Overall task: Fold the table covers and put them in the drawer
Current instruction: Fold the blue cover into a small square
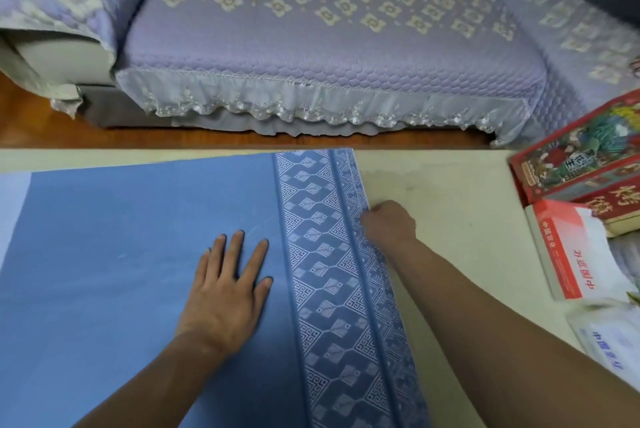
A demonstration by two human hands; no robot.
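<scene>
Blue cover (121,254): spread flat on a pale table (450,220), under both hands; plain blue field beneath the left hand, a patterned white-and-blue border band (329,254) running along its right edge between the two hands. A paler strip shows at the cover's far left end, well away from either hand. Left hand (225,292): palm down, fingers straight and slightly spread, pressing the plain part of the cover just left of the border. Right hand (389,223): at the cover's right edge, ahead of and to the right of the left hand, fingers curled in at the hem; whether they actually pinch the cloth cannot be told, as the fingertips are hidden. Hands apart, the border band between them. Red boxes (575,164): stacked on the table, well to the right of the right hand. White-and-red box (568,251): just nearer than the red ones, also right of the right arm. Sofa (311,47): beyond both hands across a strip of wooden floor (34,123), draped in lilac quilted fabric with a lace frill.
</scene>
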